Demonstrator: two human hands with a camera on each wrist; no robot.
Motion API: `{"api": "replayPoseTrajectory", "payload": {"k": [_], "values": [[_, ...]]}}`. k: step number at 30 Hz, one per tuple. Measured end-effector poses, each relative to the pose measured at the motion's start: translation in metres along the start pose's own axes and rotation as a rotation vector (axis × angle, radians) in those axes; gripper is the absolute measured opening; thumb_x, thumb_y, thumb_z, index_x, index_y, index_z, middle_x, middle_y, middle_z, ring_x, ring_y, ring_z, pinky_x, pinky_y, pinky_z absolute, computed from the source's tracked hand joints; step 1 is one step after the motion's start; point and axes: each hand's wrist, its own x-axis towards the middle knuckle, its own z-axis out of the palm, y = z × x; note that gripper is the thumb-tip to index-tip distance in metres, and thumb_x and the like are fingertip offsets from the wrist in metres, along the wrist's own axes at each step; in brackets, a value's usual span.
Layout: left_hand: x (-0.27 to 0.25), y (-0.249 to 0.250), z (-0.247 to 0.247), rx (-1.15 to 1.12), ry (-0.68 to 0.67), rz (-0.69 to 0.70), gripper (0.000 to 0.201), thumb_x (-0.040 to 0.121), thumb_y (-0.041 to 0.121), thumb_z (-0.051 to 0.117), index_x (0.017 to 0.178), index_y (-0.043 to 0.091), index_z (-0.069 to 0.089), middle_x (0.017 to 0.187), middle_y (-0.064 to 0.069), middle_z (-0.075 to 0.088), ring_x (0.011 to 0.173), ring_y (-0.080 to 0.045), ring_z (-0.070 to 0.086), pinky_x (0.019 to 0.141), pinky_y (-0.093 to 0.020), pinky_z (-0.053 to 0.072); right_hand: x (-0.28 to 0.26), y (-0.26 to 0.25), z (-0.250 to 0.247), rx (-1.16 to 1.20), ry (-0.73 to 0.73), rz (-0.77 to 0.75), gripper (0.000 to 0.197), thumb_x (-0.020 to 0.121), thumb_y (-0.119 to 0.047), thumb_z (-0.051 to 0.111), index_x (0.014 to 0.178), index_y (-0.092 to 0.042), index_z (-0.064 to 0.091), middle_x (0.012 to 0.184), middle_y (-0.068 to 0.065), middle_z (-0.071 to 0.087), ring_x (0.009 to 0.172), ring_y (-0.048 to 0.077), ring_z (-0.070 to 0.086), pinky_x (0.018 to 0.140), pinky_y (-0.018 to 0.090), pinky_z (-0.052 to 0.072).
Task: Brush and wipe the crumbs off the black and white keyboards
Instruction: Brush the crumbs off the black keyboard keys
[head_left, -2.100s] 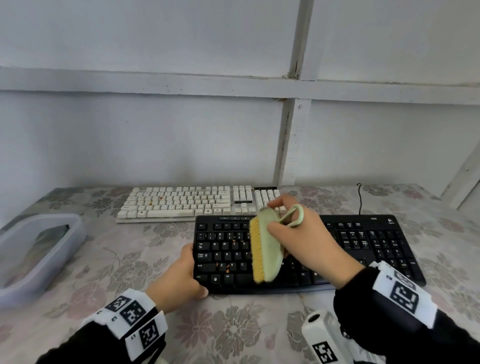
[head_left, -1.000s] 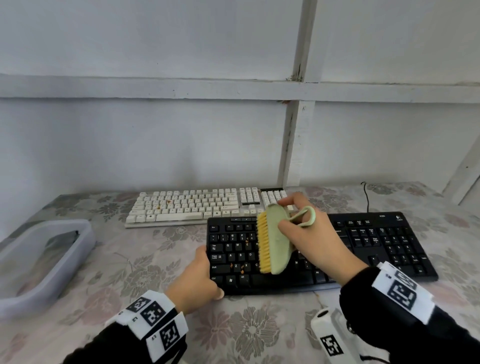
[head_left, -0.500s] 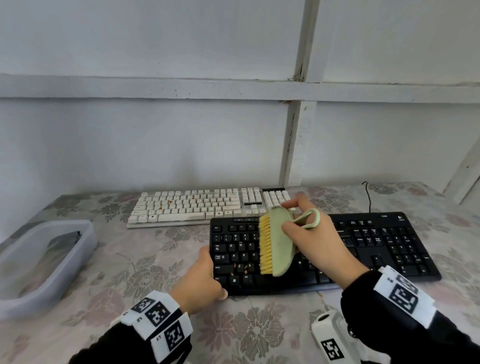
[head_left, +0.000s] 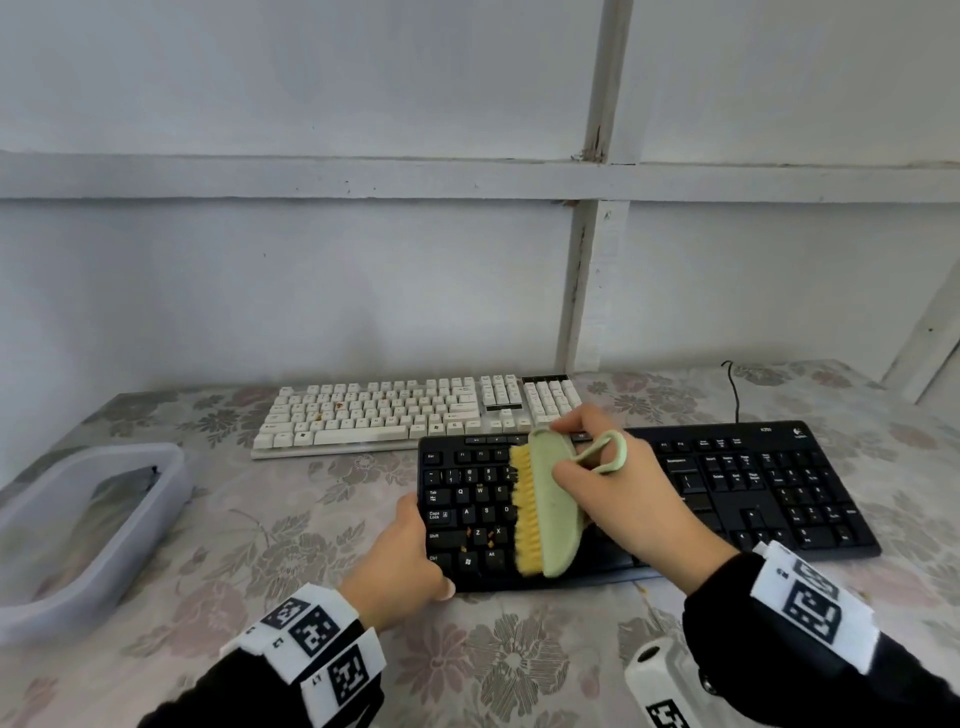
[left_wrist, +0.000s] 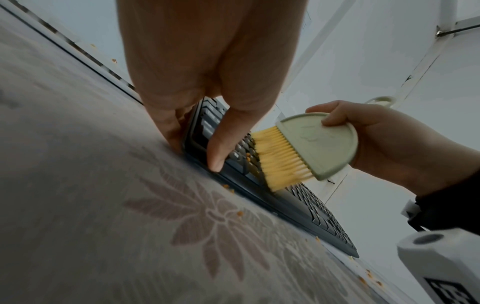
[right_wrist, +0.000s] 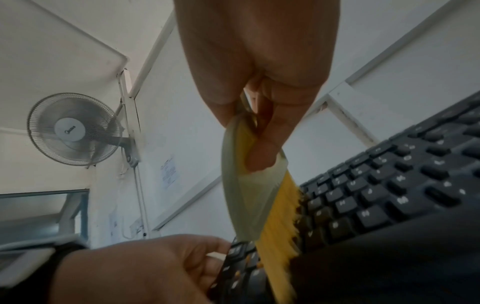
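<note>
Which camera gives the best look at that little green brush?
The left wrist view: the brush shows side-on, whole, bristles on the black keyboard. The head view shows it from above; the right wrist view shows it edge-on and blurred.

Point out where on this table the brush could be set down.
Bare cloth lies between the plastic tub and the black keyboard, in front of the white keyboard; also right of the black keyboard. Crowded: the keyboards' meeting corner and the near edge, where both hands work.

Green brush (head_left: 553, 512), yellow bristles; black keyboard (head_left: 753, 493).
</note>
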Motion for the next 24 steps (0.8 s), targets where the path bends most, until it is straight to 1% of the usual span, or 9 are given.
{"api": "replayPoseTrajectory", "payload": {"k": [2, 4, 7, 9, 11, 15, 19, 22, 24], "values": [[0.000, 0.000, 0.000, 0.002, 0.001, -0.001, 0.073, 0.076, -0.007, 0.061, 0.132, 0.017, 0.022, 0.107, -0.005, 0.056, 0.097, -0.017, 0.056, 0.081, -0.028, 0.048, -0.007, 0.002, 0.002, -0.026, -0.076, 0.013, 0.022, 0.082, -0.003, 0.054, 0.095, -0.021, 0.055, 0.059, 0.001, 0.048, 0.048, 0.009, 0.037, 0.043, 0.020, 0.033], [0.001, 0.000, 0.001, -0.003, -0.002, -0.003, 0.075, 0.076, -0.008, 0.060, 0.134, 0.017, 0.020, 0.108, -0.006, 0.056, 0.098, -0.018, 0.056, 0.084, -0.029, 0.048, -0.010, 0.000, 0.000, -0.024, -0.111, 0.024, 0.019, 0.082, -0.004, 0.055, 0.093, -0.020, 0.056, 0.061, 0.003, 0.049, 0.052, 0.012, 0.038, 0.045, 0.020, 0.033], [0.001, -0.001, 0.001, -0.002, 0.000, -0.010, 0.076, 0.076, -0.007, 0.061, 0.134, 0.018, 0.020, 0.108, -0.005, 0.056, 0.099, -0.018, 0.055, 0.085, -0.030, 0.048, -0.003, -0.006, -0.003, 0.012, -0.001, -0.003, 0.019, 0.082, -0.005, 0.055, 0.095, -0.019, 0.057, 0.069, 0.004, 0.058, 0.052, 0.010, 0.046, 0.043, 0.021, 0.040], [0.001, -0.001, 0.001, -0.004, 0.000, -0.013, 0.074, 0.076, -0.007, 0.061, 0.133, 0.018, 0.020, 0.108, -0.006, 0.057, 0.098, -0.018, 0.056, 0.085, -0.031, 0.049, 0.006, -0.009, -0.002, 0.031, 0.071, -0.045, 0.022, 0.083, -0.004, 0.053, 0.097, -0.021, 0.055, 0.067, 0.006, 0.057, 0.046, 0.007, 0.041, 0.040, 0.018, 0.037], [0.001, -0.001, 0.001, -0.002, -0.001, -0.012, 0.073, 0.076, -0.007, 0.061, 0.132, 0.018, 0.021, 0.107, -0.006, 0.057, 0.097, -0.018, 0.057, 0.084, -0.031, 0.049, 0.012, -0.010, 0.003, 0.020, 0.075, -0.070, 0.024, 0.083, -0.004, 0.052, 0.099, -0.022, 0.054, 0.062, 0.004, 0.054, 0.043, 0.004, 0.038, 0.040, 0.016, 0.033], [0.001, -0.001, 0.000, -0.009, -0.003, -0.007, 0.076, 0.076, -0.007, 0.062, 0.134, 0.018, 0.020, 0.109, -0.004, 0.056, 0.100, -0.019, 0.055, 0.083, -0.028, 0.047, 0.003, -0.003, 0.010, -0.010, -0.049, -0.035, 0.023, 0.084, -0.004, 0.052, 0.099, -0.021, 0.053, 0.062, -0.002, 0.054, 0.046, 0.005, 0.043, 0.044, 0.021, 0.038], [0.003, -0.003, 0.000, -0.006, -0.008, -0.004, 0.076, 0.075, -0.007, 0.062, 0.134, 0.018, 0.020, 0.109, -0.003, 0.056, 0.101, -0.019, 0.054, 0.082, -0.028, 0.045, -0.011, -0.001, 0.009, -0.012, -0.160, 0.001, 0.022, 0.082, -0.004, 0.053, 0.096, -0.020, 0.056, 0.064, 0.002, 0.052, 0.051, 0.010, 0.041, 0.044, 0.021, 0.036], [0.003, -0.003, 0.001, -0.005, -0.007, 0.003, 0.075, 0.075, -0.007, 0.062, 0.133, 0.018, 0.021, 0.108, -0.003, 0.055, 0.100, -0.017, 0.054, 0.081, -0.027, 0.046, -0.003, -0.005, 0.004, 0.032, -0.040, -0.022, 0.022, 0.082, -0.004, 0.054, 0.097, -0.019, 0.057, 0.072, 0.008, 0.059, 0.055, 0.012, 0.048, 0.045, 0.025, 0.041], [0.002, -0.003, 0.000, -0.012, -0.011, 0.003, 0.075, 0.076, -0.006, 0.062, 0.134, 0.018, 0.020, 0.107, -0.002, 0.055, 0.098, -0.016, 0.055, 0.077, -0.025, 0.045, 0.005, -0.007, 0.003, 0.050, 0.044, -0.061, 0.024, 0.083, -0.004, 0.054, 0.098, -0.022, 0.056, 0.071, 0.014, 0.059, 0.054, 0.013, 0.045, 0.046, 0.025, 0.038]]}}
